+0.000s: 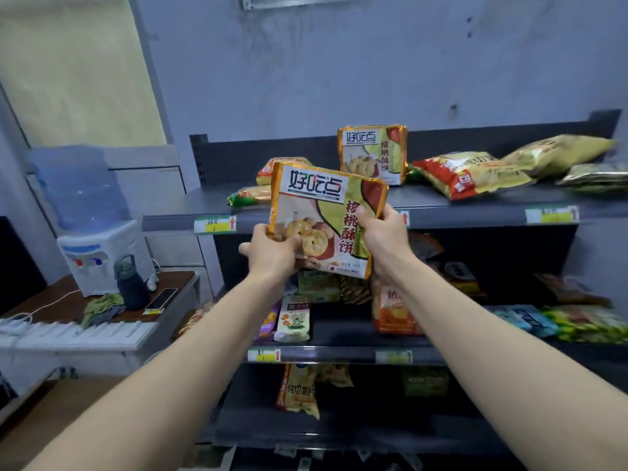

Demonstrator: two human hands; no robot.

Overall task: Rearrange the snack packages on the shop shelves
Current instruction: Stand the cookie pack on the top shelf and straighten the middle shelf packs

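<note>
Gold-edged cookie packet (biscuits pictured).

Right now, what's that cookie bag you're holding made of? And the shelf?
The cookie bag, held by left hand and right hand, looks like glossy plastic film: shiny gold edges, crinkles. The top shelf looks like dark painted metal: thin, flat, matte.

Cool, dim, even indoor light with a blue cast fills the scene. The cookie package at centre is sharp and bright. Toward 3 o'clock, the snack bags smear with motion blur. Lower shelves at 6 o'clock sink into shadow. Wide-angle distortion bends the edges.
</note>
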